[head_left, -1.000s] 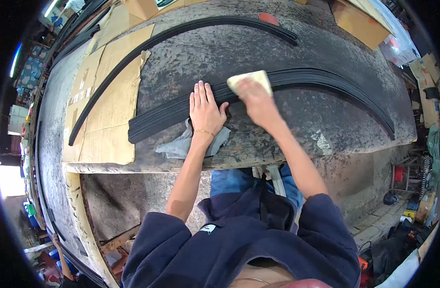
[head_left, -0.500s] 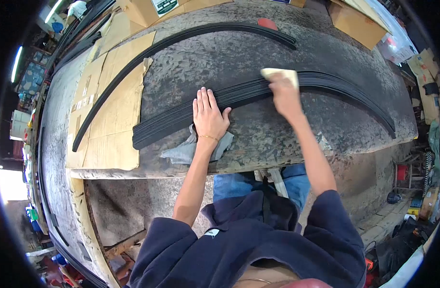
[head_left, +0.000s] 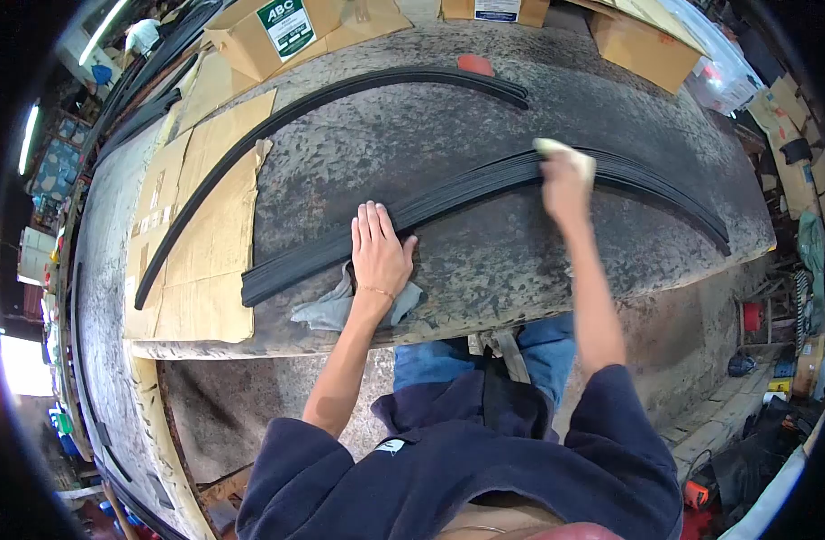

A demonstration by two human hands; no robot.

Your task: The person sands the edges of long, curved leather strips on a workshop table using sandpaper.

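Note:
A bundle of long black strips (head_left: 466, 187) lies across the dark worktable (head_left: 484, 261), its right part curving toward the front. My left hand (head_left: 380, 252) rests flat on the left half of the bundle, fingers stretched out. A grey cloth (head_left: 324, 310) lies partly under that hand and wrist. My right hand (head_left: 565, 189), slightly blurred, grips a pale yellow cloth or pad (head_left: 581, 164) against the right half of the bundle. Farther back, a second, thinner bundle of black strips (head_left: 322, 92) arcs over the table and a cardboard sheet.
The flat cardboard sheet (head_left: 210, 225) covers the table's left part. A red round object (head_left: 474, 64) touches the far strips. Cardboard boxes (head_left: 642, 54) and a clear plastic bag (head_left: 723, 81) stand along the back. A person (head_left: 143, 36) is far off at the upper left.
My right hand has moved right along the bundle with the pale cloth or pad. My left hand stays flat on the strips. The whole view has shifted slightly.

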